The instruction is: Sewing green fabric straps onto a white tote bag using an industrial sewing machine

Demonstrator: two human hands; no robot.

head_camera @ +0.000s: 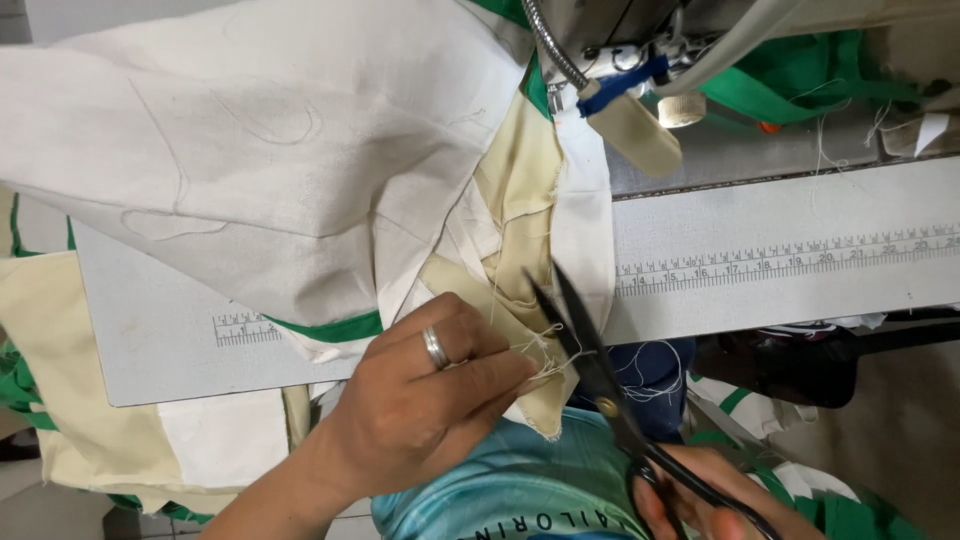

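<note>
With my left hand [425,400] pinching the cream fabric [520,300] taut, I'd ease the half-open scissors [590,350], gripped by my right hand [715,500], onto only the loose threads [545,350].

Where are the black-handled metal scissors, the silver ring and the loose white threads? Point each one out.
Black-handled metal scissors [580,340]: head view, on the open blades near the pivot.
Silver ring [435,348]: head view, on the band around a finger of the left hand.
Loose white threads [545,350]: head view, on the tuft at the cream fabric's edge.

Bare table [780,225] right lies open; heaped cloth [280,150] probably blocks the left.
</note>
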